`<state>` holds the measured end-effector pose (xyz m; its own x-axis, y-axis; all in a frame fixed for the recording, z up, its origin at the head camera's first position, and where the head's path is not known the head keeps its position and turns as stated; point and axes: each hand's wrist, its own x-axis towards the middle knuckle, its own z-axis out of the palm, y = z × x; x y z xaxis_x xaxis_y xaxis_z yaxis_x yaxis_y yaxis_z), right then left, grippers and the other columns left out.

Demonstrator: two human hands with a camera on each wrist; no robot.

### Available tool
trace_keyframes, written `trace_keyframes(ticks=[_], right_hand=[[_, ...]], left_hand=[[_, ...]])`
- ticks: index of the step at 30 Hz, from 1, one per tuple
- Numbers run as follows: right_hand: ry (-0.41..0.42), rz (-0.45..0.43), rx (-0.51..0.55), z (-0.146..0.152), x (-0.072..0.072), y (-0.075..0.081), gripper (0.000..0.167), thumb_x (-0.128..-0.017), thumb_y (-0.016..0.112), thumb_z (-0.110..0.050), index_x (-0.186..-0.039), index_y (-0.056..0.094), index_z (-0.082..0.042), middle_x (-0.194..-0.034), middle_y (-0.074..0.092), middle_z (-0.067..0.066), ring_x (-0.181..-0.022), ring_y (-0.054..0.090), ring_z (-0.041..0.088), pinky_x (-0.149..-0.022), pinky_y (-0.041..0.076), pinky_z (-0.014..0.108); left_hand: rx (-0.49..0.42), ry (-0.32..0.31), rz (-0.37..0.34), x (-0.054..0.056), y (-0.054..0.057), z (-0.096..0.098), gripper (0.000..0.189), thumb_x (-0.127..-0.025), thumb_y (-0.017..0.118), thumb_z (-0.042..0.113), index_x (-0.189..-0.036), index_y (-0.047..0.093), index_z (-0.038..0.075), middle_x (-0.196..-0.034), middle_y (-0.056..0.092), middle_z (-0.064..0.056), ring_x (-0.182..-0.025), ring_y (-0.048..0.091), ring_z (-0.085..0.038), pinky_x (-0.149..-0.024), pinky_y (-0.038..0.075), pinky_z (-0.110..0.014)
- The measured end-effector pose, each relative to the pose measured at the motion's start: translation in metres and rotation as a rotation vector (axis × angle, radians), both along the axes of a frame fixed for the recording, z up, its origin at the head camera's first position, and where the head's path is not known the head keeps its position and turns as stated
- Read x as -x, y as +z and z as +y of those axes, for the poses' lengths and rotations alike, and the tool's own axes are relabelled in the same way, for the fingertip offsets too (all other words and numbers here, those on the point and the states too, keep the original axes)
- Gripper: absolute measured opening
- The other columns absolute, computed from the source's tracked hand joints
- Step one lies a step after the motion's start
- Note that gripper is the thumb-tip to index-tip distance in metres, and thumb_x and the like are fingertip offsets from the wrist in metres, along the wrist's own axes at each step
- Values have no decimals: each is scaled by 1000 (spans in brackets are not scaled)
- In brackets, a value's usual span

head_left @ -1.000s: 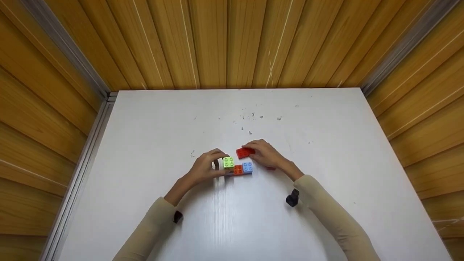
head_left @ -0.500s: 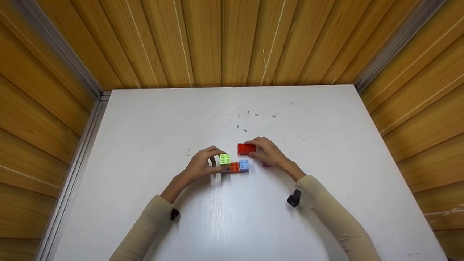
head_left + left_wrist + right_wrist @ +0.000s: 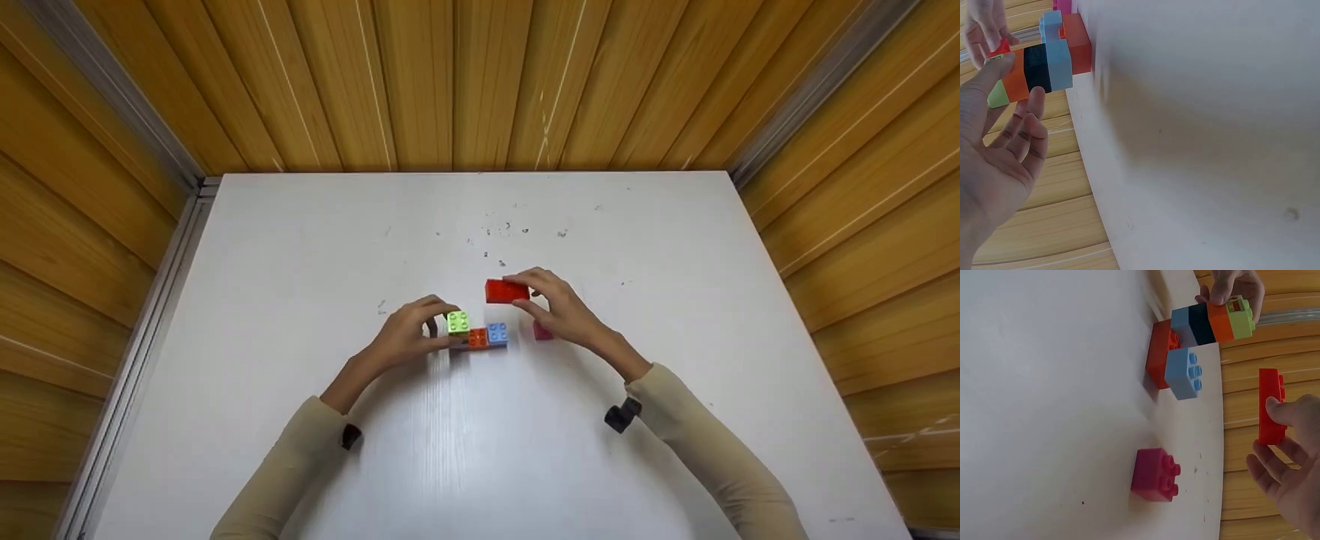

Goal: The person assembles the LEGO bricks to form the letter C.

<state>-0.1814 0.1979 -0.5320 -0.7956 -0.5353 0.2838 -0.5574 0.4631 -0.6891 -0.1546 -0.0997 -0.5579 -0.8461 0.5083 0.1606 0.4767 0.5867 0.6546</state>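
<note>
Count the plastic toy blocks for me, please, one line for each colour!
Light blue plastic blocks: 2
Long red plastic block: 1
Long orange-red plastic block: 1
Orange plastic block: 1
Near-black plastic block: 1
Lime green plastic block: 1
Pink plastic block: 1
Total: 8 blocks

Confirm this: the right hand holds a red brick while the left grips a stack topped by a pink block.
Not pink: the top block is light green, shown in the right wrist view. The left hand does grip the stack, the right hand the red brick.
</note>
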Motion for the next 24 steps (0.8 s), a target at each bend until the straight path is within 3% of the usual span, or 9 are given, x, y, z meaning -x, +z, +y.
trace_keyframes(ticks=[7,17,24], right_hand=[[9,29,26,-19,-15,1,41,-99,66,-10,-139,62,-7,-130,63,13,-118,61,26,-97,56,39],[66,13,27,-31,-22,-2,43,-96,69,-7,-138,63,-8,-127,63,13,-119,61,26,-100,55,39],[127,22,16,-33,-21,-5,46,-90,74,-3,-136,66,-6,-125,65,15,-118,63,30,-98,56,43]], left_hand=[[-44,6,-21,-3,-4,-4,53,-88,82,30,-136,64,15,-116,70,-2,-86,68,-16,-72,52,-26],[-127,3,-8,-3,-6,-4,44,-88,81,27,-128,70,12,-112,72,-6,-84,70,-20,-75,59,-36],[-139,6,-24,-3,-5,-6,45,-88,81,26,-129,70,11,-112,72,-6,-84,71,-18,-73,57,-30]])
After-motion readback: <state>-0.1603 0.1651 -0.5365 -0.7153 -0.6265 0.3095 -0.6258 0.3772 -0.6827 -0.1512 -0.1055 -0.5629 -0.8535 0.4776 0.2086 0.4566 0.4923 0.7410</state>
